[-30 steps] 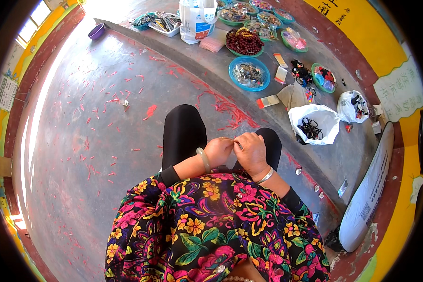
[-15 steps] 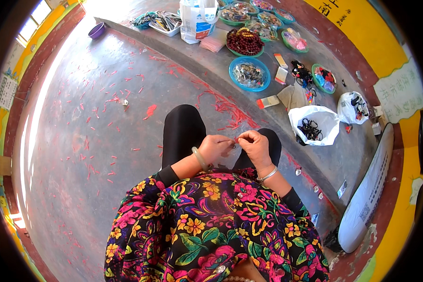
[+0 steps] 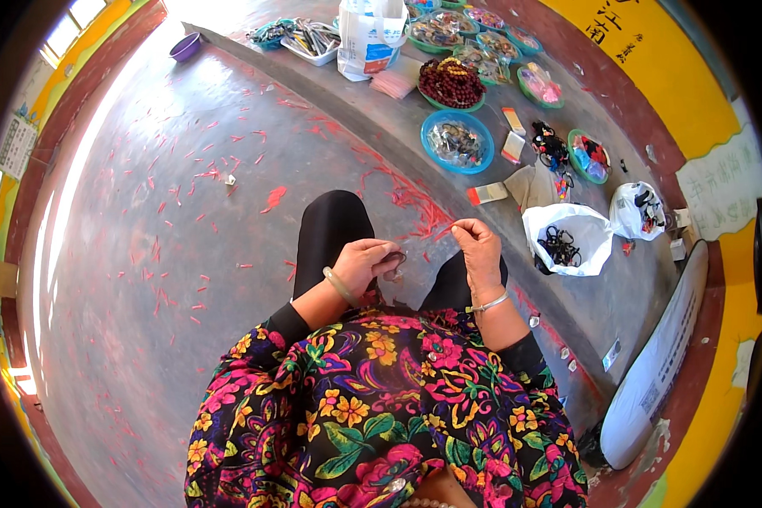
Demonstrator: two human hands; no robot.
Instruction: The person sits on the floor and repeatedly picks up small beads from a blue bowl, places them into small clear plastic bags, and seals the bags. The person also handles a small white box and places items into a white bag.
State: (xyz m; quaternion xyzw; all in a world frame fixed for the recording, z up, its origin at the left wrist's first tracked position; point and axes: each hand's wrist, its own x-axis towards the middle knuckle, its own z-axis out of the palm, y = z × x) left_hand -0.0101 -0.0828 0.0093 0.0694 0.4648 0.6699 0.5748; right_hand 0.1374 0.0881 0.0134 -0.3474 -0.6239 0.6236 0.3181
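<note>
Above my lap, my left hand [image 3: 366,264] is closed around a small dark thing [image 3: 395,264], too small and partly covered to name. My right hand [image 3: 479,254] pinches thumb and forefinger together over my right knee. Something thin and reddish seems to be at those fingertips, but red scraps on the floor behind make it hard to tell apart. The two hands are apart, each with a bracelet at its wrist. A pile of red strips [image 3: 415,203] lies on the floor just beyond my knees.
On the raised step to the right stand a blue basin [image 3: 457,162] of small packets, a bowl of dark red beads [image 3: 451,84], a white bag [image 3: 601,245] with black bands, and several more basins. A purple basin [image 3: 184,47] sits far left. Red scraps dot the floor.
My hands, which met at the fingertips, have moved apart: the left to the left, the right slightly right and up. The view has shifted a little.
</note>
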